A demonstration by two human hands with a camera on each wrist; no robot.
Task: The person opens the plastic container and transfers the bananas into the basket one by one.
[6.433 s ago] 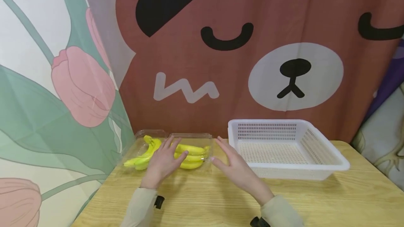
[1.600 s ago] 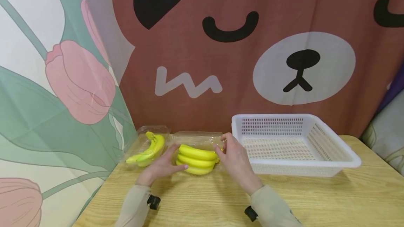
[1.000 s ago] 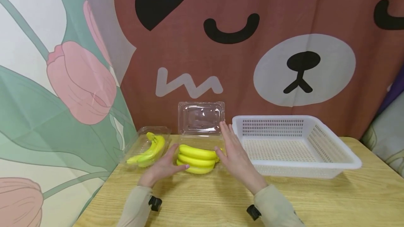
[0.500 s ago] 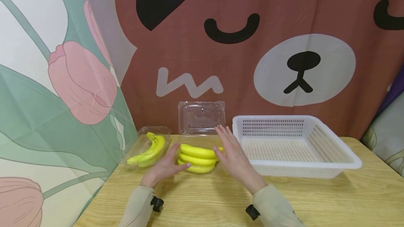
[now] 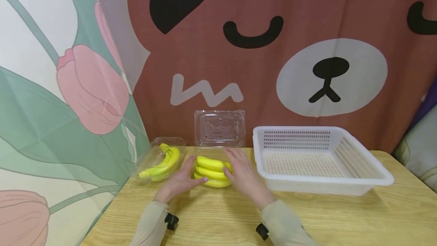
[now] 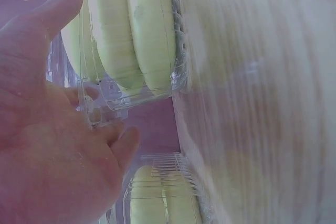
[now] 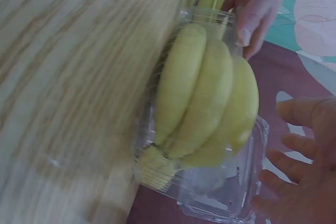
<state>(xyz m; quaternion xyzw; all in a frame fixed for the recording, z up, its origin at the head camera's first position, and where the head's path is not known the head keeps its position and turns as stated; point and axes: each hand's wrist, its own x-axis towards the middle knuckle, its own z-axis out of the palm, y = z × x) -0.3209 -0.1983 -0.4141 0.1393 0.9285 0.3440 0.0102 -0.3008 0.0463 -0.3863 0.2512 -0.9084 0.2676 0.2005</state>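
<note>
A clear hinged plastic container [image 7: 223, 14] holds a bunch of yellow bananas [image 5: 212, 172], and its lid [image 5: 220, 128] stands raised at the back. My left hand [image 5: 180, 182] grips the container's left edge, the thumb in front and the fingers at its corner tab in the left wrist view. Over the right end of the bunch hovers my right hand [image 5: 244, 175], fingers spread and holding nothing; in the right wrist view it appears apart from the fruit. The banana stem end [image 7: 155, 166] is hidden behind that hand in the head view.
Left of my left hand lies a second clear container [image 5: 175, 139] with bananas [image 5: 167, 162] in it. A white perforated basket [image 5: 317, 180] stands to the right on the wooden table [image 5: 218, 219]. A printed curtain [image 5: 266, 82] hangs close behind.
The container's lid has swung up and back from over the bananas. My right hand has let go of it and moved left, over the bunch. My left hand keeps its grip.
</note>
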